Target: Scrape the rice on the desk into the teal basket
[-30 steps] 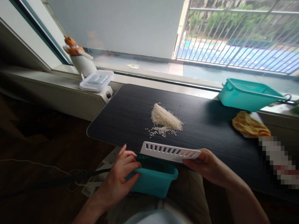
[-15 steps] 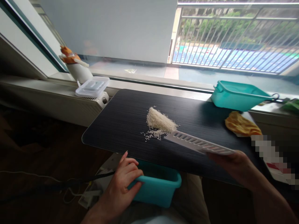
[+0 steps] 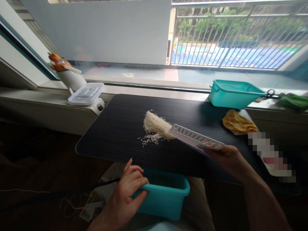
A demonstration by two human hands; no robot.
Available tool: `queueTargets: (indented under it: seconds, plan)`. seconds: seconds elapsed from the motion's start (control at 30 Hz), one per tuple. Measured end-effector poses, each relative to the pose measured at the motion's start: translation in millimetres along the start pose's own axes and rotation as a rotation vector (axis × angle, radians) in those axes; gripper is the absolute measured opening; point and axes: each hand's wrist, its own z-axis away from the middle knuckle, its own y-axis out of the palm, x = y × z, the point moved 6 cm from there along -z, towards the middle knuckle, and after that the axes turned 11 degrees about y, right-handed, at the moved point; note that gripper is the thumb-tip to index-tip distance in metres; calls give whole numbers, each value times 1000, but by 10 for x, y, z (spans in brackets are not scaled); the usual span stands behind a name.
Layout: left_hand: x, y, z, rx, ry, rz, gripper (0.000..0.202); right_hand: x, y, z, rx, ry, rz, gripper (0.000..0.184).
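Rice lies near the centre of the frame in a pale, wedge-shaped heap fringed with loose grains, on a dark, finely streaked surface. At the heap's right end is the tip of a flat, white, slotted strip grasped in the right hand, while at bottom centre the left hand grips the rim of a smooth teal bin. Crumpled yellow cloth sits at right, and a broad window spans the top.

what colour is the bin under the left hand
The bin is plain turquoise, best seen in the current head view.
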Motion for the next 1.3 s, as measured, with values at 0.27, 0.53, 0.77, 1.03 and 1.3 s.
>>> queueTargets:
  seconds: [0.27,0.53,0.77,1.03,1.3]
  plan:
    - [27,5,6,-13,5,5,18,53,270,168,161,-75,76,24]
    - [25,0,8,-15,19,20,17,5,25,307,104,-56,91,24]
    - [33,15,9,-18,23,29,16,-100,-72,482,150,-23,109,22]
    - [34,24,-6,-17,27,15,15,26,171,368,200,-64,85,20]
    - [26,16,-6,-9,14,19,15,42,157,352,175,-62,103,23]
